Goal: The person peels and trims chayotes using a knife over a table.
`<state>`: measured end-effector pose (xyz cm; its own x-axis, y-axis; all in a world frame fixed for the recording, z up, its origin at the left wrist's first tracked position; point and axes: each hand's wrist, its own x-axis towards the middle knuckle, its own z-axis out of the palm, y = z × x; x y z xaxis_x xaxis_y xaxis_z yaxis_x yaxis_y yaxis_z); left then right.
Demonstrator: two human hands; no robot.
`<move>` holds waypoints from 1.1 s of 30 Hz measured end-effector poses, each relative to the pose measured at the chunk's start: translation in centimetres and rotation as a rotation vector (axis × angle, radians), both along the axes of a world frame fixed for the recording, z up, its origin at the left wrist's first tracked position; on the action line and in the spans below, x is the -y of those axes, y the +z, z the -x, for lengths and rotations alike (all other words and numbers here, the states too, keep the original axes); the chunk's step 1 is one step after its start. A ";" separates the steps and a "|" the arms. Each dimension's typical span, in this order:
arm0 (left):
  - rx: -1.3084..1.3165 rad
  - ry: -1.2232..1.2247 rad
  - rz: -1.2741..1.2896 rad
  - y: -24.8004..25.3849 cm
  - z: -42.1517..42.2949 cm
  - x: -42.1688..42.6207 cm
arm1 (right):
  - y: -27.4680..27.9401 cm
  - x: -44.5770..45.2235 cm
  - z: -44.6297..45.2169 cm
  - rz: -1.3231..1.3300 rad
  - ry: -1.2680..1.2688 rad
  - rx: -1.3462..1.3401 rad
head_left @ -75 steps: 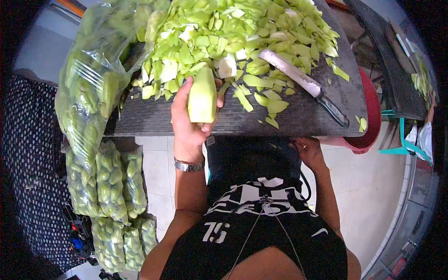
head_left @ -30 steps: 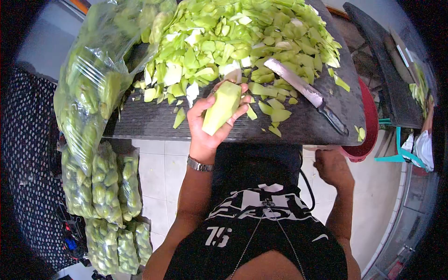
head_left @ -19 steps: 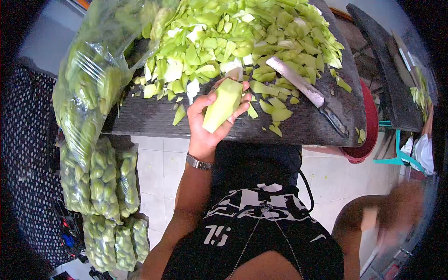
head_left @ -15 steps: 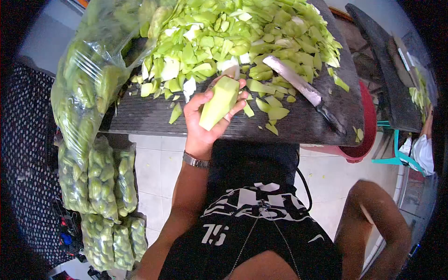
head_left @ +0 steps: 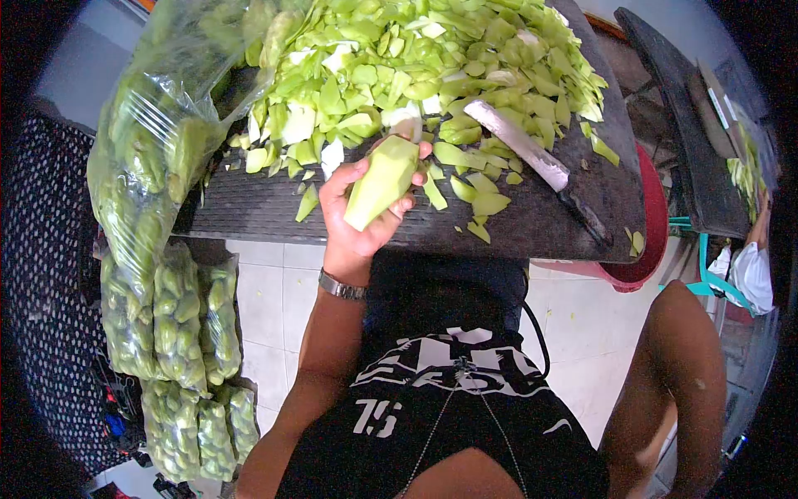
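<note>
My left hand, palm up with a metal watch on its wrist, has its fingers wrapped round a peeled green mango. The fruit is pale green with flat cut faces, and it is held above the near edge of the dark table. Just beyond it lies a large heap of green slices with some white pieces among them. A knife with a black handle rests at the right side of the heap, apart from my hand. My right arm is bent at the right; its hand is out of sight.
A clear plastic bag of green fruit hangs over the table's left edge. Several more filled bags are on the tiled floor. A red tub stands under the right edge. Farther right are another dark tabletop and part of another person.
My left hand has shifted slightly left with the mango still in it. My right arm has risen a little, its elbow now higher in view.
</note>
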<state>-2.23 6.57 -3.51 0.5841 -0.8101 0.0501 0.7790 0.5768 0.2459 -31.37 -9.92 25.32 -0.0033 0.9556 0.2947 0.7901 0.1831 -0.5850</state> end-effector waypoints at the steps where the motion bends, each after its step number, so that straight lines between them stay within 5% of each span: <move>1: -0.001 -0.001 -0.001 0.1 0.0 0.0 | -0.3 -0.1 0.0 -0.006 -0.017 0.008; 16: -0.003 0.019 0.000 0.1 0.1 0.1 | -9.5 -2.8 -3.1 -0.103 -0.500 0.145; 33: 0.010 0.022 -0.013 0.0 0.1 0.0 | -12.0 -2.9 -4.0 -0.102 -0.697 0.165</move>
